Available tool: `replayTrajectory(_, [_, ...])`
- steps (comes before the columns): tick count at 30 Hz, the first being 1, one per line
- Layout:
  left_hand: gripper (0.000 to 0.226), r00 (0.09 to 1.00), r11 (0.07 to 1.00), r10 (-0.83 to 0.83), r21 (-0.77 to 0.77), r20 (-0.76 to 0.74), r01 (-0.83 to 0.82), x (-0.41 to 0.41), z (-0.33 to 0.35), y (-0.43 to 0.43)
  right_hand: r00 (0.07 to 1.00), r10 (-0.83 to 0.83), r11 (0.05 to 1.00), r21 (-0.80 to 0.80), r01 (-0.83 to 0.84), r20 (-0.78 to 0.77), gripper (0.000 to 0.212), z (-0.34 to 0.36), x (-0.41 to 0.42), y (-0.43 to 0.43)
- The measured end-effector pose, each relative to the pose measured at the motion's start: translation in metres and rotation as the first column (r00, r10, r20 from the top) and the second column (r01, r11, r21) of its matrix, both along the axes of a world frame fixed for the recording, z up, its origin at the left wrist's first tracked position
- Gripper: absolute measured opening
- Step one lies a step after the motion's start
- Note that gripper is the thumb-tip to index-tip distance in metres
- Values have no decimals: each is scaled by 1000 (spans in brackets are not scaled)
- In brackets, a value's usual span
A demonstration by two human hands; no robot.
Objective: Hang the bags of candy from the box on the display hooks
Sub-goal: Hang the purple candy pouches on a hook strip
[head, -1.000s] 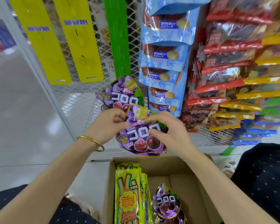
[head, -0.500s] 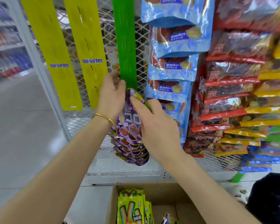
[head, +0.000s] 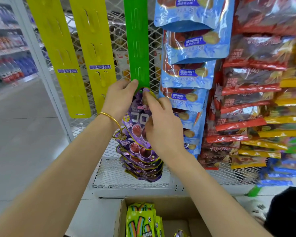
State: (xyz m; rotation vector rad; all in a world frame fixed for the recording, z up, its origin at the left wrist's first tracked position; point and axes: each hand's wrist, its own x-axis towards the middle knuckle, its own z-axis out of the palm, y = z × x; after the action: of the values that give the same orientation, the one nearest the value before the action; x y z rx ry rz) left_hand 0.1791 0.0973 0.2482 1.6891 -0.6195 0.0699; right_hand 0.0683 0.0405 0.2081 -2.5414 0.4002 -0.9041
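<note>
A purple grape candy bag [head: 138, 115] is held up against the lower end of the green hanging strip [head: 137, 45]. My left hand [head: 118, 98] grips the bag's top left edge, thumb tip on the strip. My right hand [head: 161, 124] pinches the top of the bag from the right and covers its right side. Below it, several more purple bags [head: 142, 161] hang overlapped on the same strip. The cardboard box [head: 171, 209] sits on the floor at the bottom, with green rainbow candy bags [head: 140, 221] standing in it.
Two yellow strips [head: 65, 53] hang bare to the left on the wire mesh panel [head: 118, 31]. Blue snack bags [head: 193, 48] and red and yellow packs [head: 251, 93] fill the strips on the right. An open aisle floor lies to the left. A dark-clothed knee [head: 289, 211] is at lower right.
Both hands lifted the purple bag from just above the box up to the green strip, above the bags hanging there. The view tilted upward, so less of the box shows.
</note>
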Motion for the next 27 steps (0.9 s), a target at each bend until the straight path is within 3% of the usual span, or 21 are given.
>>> replayTrajectory(11, [18, 998, 998, -39, 42, -40, 40, -1, 1, 0, 999, -36, 999, -38, 35, -29, 71, -2, 1, -4])
replayTrajectory(17, [50, 998, 998, -52, 49, 28, 51, 0, -8, 5, 998, -11, 998, -66, 7, -58, 74, -27, 0, -5])
replayTrajectory(21, [16, 992, 997, -77, 31, 98, 74, -4, -20, 7, 998, 55, 996, -74, -53, 23, 75, -41, 0, -10])
replayTrajectory(27, [53, 965, 999, -31, 18, 262, 28, -15, -49, 13, 981, 53, 992, -123, -30, 186, 60, -71, -17, -9])
